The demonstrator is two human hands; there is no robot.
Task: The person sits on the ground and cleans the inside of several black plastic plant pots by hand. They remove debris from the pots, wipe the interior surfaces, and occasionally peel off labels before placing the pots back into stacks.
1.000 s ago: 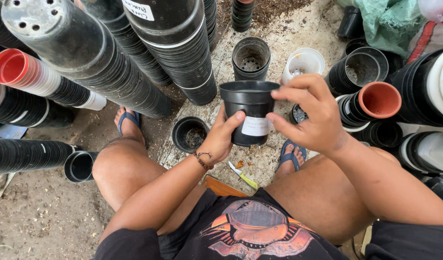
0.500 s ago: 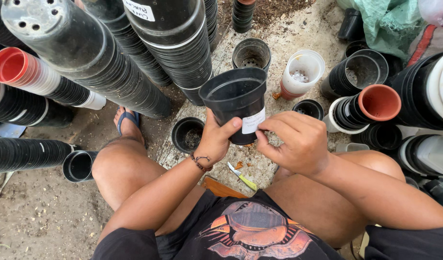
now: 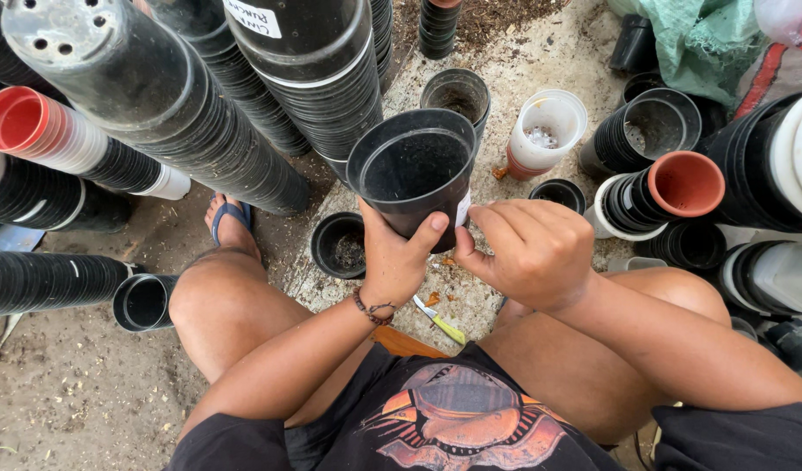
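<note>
Head view: the left hand wraps around the lower wall of a black plastic nursery pot, thumb across the front, holding it tilted with its open mouth up, above the ground between the knees. The right hand is curled, fingertips pinching at the white label on the pot's right side. Just left of the held pot, a small black pot with soil stands on the ground. Farther right stands a white cup; long stacks of black pots lie at far left.
</note>
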